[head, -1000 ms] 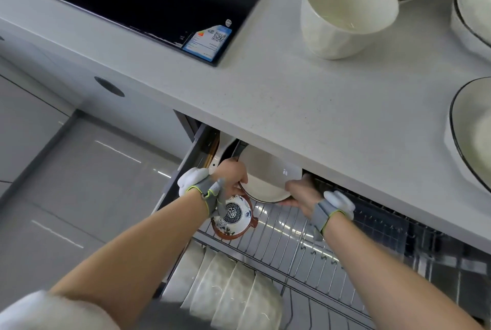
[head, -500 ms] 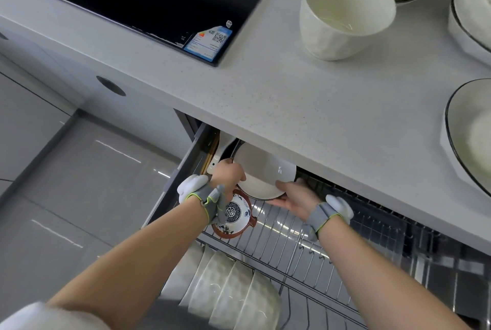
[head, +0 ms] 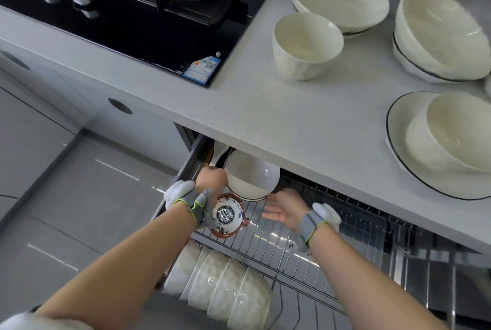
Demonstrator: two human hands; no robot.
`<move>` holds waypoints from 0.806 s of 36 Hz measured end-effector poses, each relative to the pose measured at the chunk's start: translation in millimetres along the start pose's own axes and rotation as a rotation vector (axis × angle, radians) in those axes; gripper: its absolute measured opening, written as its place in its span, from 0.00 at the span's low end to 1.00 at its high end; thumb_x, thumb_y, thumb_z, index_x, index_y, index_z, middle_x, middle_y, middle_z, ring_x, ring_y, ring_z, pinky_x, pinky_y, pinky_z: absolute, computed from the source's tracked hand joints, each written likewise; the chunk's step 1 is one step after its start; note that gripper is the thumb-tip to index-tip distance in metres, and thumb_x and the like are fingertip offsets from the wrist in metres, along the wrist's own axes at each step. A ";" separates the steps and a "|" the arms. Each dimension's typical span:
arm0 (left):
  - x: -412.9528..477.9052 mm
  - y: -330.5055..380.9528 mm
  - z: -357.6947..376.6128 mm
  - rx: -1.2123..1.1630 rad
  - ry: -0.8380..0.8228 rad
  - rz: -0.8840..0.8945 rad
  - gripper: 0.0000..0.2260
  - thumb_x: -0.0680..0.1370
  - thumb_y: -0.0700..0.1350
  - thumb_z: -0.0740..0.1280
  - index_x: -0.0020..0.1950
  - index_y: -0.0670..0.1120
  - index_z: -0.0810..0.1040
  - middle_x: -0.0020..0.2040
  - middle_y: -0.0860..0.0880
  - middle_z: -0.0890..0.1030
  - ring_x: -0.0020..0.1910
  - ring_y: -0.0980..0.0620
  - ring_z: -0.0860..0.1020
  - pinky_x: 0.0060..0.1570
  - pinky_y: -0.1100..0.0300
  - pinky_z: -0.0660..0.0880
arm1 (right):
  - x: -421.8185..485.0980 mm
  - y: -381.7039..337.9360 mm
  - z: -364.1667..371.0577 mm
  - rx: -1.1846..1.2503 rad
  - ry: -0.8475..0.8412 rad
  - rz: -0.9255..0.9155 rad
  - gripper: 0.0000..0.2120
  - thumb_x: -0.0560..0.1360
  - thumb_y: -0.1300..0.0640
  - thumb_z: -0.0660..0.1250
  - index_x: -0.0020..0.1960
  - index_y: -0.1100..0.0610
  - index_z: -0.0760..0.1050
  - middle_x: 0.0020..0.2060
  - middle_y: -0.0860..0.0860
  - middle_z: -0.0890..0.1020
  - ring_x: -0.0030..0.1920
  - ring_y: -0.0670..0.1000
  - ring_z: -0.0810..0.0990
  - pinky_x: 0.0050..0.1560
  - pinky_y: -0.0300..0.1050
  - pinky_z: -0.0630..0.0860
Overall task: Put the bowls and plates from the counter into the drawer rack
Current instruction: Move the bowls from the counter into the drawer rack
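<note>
My left hand (head: pixel 211 181) grips the white bowl (head: pixel 252 178) at its nine o'clock rim, tilted on edge in the drawer rack (head: pixel 265 236). My right hand (head: pixel 285 210) hangs open at its five o'clock, holding nothing. Glazed china, likely slippery and brittle: pinch the rim firmly.

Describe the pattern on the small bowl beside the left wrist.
White small bowl, blue medallion and motifs, reddish-brown rim; head view.
</note>
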State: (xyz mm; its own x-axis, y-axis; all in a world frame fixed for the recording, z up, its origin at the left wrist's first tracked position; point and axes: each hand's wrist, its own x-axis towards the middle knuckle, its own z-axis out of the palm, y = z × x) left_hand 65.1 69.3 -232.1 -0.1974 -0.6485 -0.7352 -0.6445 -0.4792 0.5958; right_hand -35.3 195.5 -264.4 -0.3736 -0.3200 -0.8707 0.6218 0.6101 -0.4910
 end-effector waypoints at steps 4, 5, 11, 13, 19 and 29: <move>-21.1 2.5 -8.0 -0.020 -0.046 0.010 0.09 0.76 0.31 0.57 0.53 0.33 0.75 0.42 0.36 0.75 0.31 0.51 0.76 0.37 0.57 0.79 | -22.6 -3.0 -4.8 0.040 0.002 -0.009 0.25 0.78 0.66 0.61 0.73 0.64 0.58 0.61 0.60 0.71 0.63 0.60 0.73 0.49 0.52 0.78; -29.0 4.9 -10.2 -0.020 -0.058 -0.002 0.07 0.76 0.31 0.57 0.45 0.37 0.73 0.36 0.41 0.72 0.24 0.54 0.75 0.25 0.63 0.76 | -30.5 -4.2 -6.3 0.034 0.001 -0.018 0.24 0.78 0.65 0.61 0.72 0.65 0.59 0.59 0.60 0.71 0.63 0.60 0.73 0.49 0.52 0.78; -63.2 8.0 -16.6 -0.116 -0.063 -0.037 0.12 0.77 0.31 0.57 0.35 0.43 0.66 0.34 0.46 0.70 0.30 0.51 0.71 0.15 0.68 0.71 | -77.3 -12.2 -12.7 -0.036 -0.011 -0.050 0.09 0.77 0.68 0.60 0.57 0.66 0.67 0.41 0.57 0.72 0.54 0.60 0.76 0.46 0.53 0.78; -77.4 11.8 -18.3 -0.109 -0.068 -0.035 0.12 0.76 0.30 0.58 0.35 0.43 0.66 0.34 0.45 0.70 0.30 0.51 0.72 0.15 0.68 0.71 | -94.3 -16.5 -16.4 -0.050 0.005 -0.063 0.06 0.77 0.70 0.59 0.54 0.66 0.67 0.39 0.58 0.73 0.50 0.59 0.76 0.46 0.54 0.78; -124.9 41.2 -15.9 -0.071 -0.071 -0.046 0.06 0.76 0.29 0.60 0.46 0.37 0.74 0.33 0.41 0.72 0.30 0.47 0.72 0.29 0.54 0.78 | -149.4 -30.1 -36.8 -0.040 0.019 -0.114 0.04 0.76 0.71 0.58 0.46 0.68 0.71 0.37 0.60 0.73 0.38 0.57 0.77 0.48 0.57 0.79; -181.9 83.2 16.8 -0.183 -0.217 0.158 0.11 0.75 0.28 0.58 0.40 0.39 0.75 0.34 0.43 0.72 0.32 0.50 0.72 0.34 0.59 0.77 | -216.2 -54.2 -95.5 0.227 0.118 -0.197 0.11 0.80 0.66 0.57 0.39 0.66 0.69 0.35 0.62 0.75 0.34 0.56 0.76 0.24 0.42 0.78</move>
State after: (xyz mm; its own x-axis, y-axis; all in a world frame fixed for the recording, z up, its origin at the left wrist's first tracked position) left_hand 35.0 157.3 -54.2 -0.4499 -0.5917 -0.6690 -0.4537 -0.4937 0.7419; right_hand -54.0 300.9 -46.8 -0.5709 -0.3209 -0.7557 0.6626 0.3633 -0.6549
